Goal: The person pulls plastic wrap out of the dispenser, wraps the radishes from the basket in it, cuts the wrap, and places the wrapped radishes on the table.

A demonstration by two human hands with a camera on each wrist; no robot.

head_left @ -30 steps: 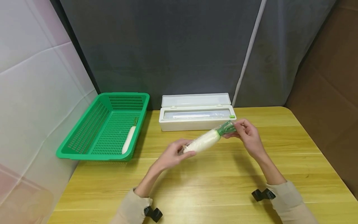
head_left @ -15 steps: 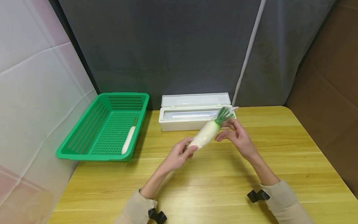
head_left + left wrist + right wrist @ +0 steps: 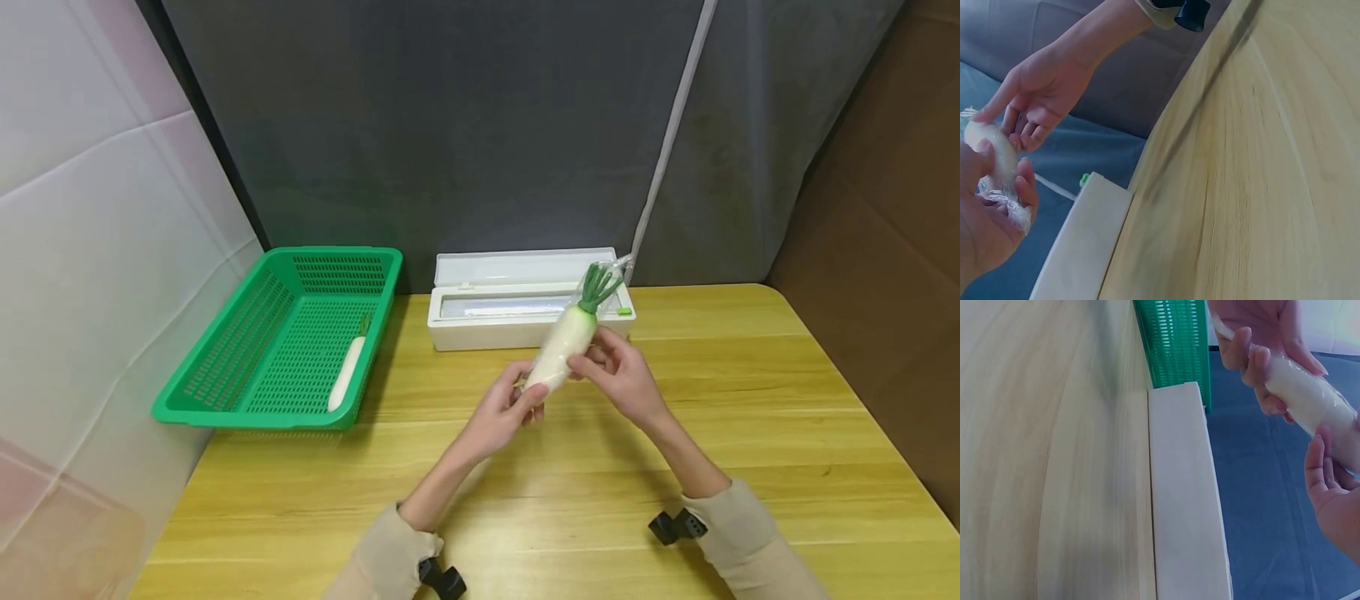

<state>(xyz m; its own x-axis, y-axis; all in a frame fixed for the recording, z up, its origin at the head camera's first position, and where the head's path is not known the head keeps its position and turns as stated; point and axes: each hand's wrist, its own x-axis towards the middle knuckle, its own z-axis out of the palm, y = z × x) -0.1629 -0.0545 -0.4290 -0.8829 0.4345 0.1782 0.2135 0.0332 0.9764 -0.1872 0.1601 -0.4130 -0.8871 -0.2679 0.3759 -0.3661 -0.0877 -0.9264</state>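
A white radish (image 3: 564,346) with green leaf stalks, wrapped in clear film, is held up over the table, leaves pointing away and to the right. My left hand (image 3: 501,413) grips its lower end, thumb on top; in the left wrist view crumpled film (image 3: 1013,209) sticks out between those fingers. On the right side of the radish, my right hand (image 3: 624,385) holds the body with thumb in front and fingers behind. The right wrist view shows the film-covered root (image 3: 1310,397) between both hands. A loose tail of film (image 3: 624,263) extends past the leaves.
Behind the hands stands a white cling film box (image 3: 483,337) with its lid (image 3: 517,267) raised and a green slider (image 3: 624,312) at its right end. A green plastic basket (image 3: 247,419) at left holds another white radish (image 3: 347,375). Dark cloth (image 3: 450,125) hangs behind the wooden table (image 3: 750,400).
The radish has swung from slanted to more upright. My right hand has let go of the leaf end and moved down to the body. My left hand has shifted right, still gripping the lower end.
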